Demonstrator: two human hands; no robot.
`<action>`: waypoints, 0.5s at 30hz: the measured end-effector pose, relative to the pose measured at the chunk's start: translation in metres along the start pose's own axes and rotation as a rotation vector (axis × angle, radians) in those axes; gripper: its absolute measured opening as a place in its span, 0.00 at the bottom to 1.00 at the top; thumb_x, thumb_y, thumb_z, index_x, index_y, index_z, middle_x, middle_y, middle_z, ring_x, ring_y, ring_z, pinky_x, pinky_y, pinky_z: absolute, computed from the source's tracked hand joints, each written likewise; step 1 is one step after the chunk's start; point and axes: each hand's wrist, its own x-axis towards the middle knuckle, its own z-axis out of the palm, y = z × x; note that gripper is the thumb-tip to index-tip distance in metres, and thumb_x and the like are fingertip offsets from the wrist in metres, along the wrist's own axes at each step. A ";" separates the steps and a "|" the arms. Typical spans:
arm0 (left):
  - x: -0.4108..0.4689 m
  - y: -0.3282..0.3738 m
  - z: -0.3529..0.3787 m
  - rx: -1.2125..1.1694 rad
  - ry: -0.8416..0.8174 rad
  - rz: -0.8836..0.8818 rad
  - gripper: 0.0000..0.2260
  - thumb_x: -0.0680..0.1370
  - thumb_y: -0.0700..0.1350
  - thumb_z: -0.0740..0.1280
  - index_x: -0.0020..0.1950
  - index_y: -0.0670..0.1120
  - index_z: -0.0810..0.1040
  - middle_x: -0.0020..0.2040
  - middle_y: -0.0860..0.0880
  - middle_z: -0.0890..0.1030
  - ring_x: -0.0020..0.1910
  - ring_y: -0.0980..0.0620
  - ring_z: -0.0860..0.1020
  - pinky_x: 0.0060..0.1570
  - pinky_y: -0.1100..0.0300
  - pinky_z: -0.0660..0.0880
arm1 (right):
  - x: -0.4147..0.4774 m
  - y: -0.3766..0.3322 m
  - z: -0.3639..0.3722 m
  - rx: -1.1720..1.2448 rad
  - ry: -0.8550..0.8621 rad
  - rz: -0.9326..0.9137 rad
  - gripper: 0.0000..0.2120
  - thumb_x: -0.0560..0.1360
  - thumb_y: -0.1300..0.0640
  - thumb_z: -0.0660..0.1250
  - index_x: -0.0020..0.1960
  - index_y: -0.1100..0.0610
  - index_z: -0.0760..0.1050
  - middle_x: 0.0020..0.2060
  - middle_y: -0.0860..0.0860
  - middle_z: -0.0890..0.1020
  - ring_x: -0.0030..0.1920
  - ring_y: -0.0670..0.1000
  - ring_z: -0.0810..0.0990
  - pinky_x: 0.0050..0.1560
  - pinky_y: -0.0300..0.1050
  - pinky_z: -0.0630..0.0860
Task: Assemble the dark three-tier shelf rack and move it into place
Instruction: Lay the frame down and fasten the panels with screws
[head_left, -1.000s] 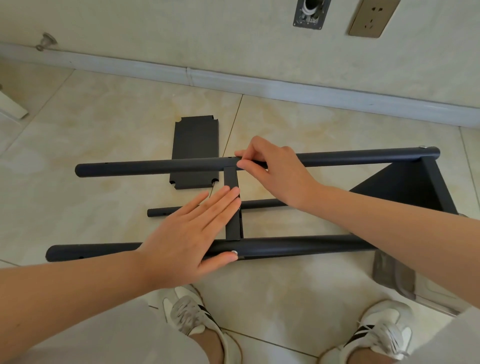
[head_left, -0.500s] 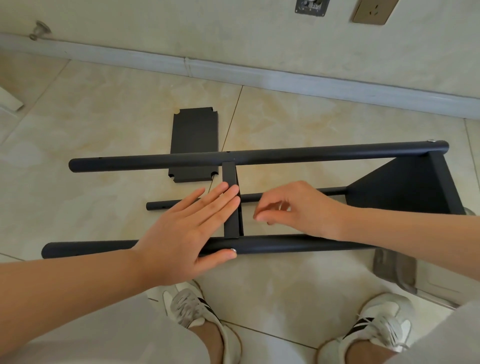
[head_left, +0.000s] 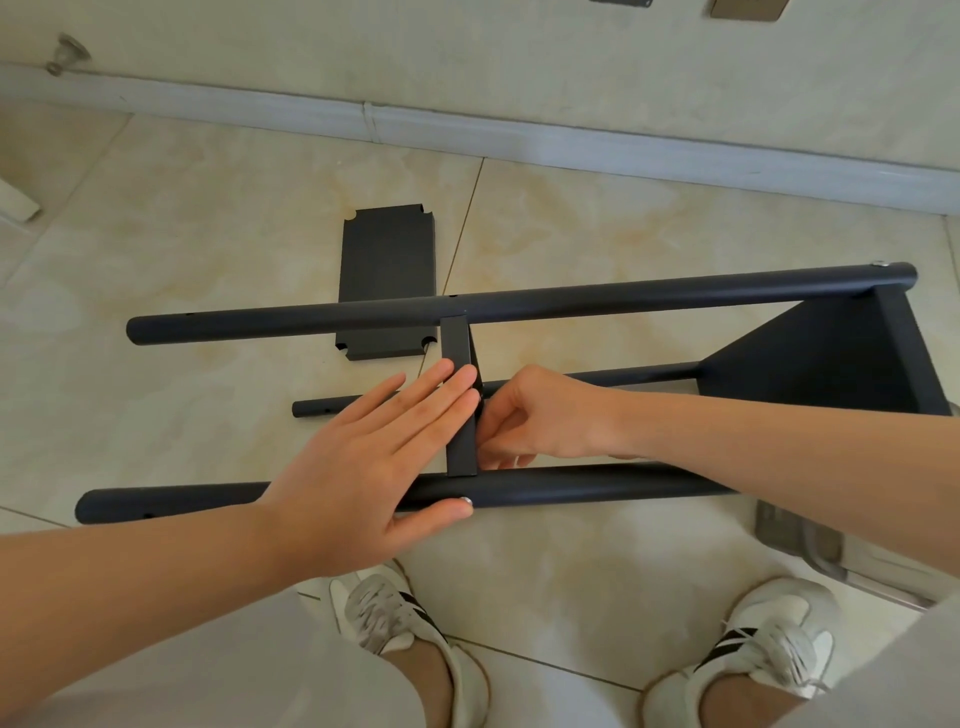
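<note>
The dark rack lies on its side on the tiled floor. Its far pole (head_left: 649, 299) and near pole (head_left: 597, 483) run left to right, with a thinner pole (head_left: 639, 373) lower between them. An end shelf (head_left: 831, 364) joins them at the right. A narrow middle shelf (head_left: 457, 343) stands edge-up between the two thick poles. My left hand (head_left: 363, 457) lies flat and open against its left face, thumb under the near pole by a silver screw head (head_left: 466, 501). My right hand (head_left: 545, 415) is curled against its right face; its fingertips are hidden. A loose shelf panel (head_left: 387, 260) lies flat beyond.
A grey skirting board (head_left: 519, 140) and wall run behind the rack, with a door stop (head_left: 65, 52) at far left. A clear plastic bag (head_left: 800, 540) lies at the right under my forearm. My two white shoes (head_left: 395, 618) (head_left: 769, 639) stand close in front of the near pole.
My right hand left the far pole, came down between the poles and now sits curled against the middle shelf. My left hand stayed flat on the shelf.
</note>
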 end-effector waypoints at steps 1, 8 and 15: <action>0.000 0.000 0.000 -0.002 0.002 0.000 0.34 0.83 0.64 0.53 0.80 0.42 0.60 0.81 0.46 0.60 0.81 0.48 0.55 0.77 0.50 0.57 | 0.000 0.001 0.000 0.016 -0.001 0.006 0.05 0.74 0.61 0.70 0.43 0.59 0.85 0.36 0.50 0.86 0.35 0.41 0.82 0.41 0.35 0.80; 0.000 0.000 -0.001 -0.002 0.004 0.005 0.33 0.83 0.64 0.53 0.81 0.43 0.58 0.81 0.46 0.59 0.81 0.49 0.54 0.78 0.52 0.56 | 0.000 0.004 0.004 0.114 -0.002 0.036 0.05 0.73 0.60 0.70 0.41 0.55 0.85 0.35 0.47 0.85 0.36 0.40 0.81 0.39 0.32 0.77; 0.000 0.001 -0.001 -0.015 0.010 0.000 0.34 0.83 0.64 0.54 0.80 0.42 0.59 0.81 0.46 0.59 0.81 0.48 0.54 0.78 0.52 0.56 | 0.004 0.002 0.004 0.093 0.003 0.046 0.06 0.74 0.60 0.68 0.43 0.57 0.84 0.35 0.46 0.85 0.37 0.40 0.82 0.40 0.33 0.78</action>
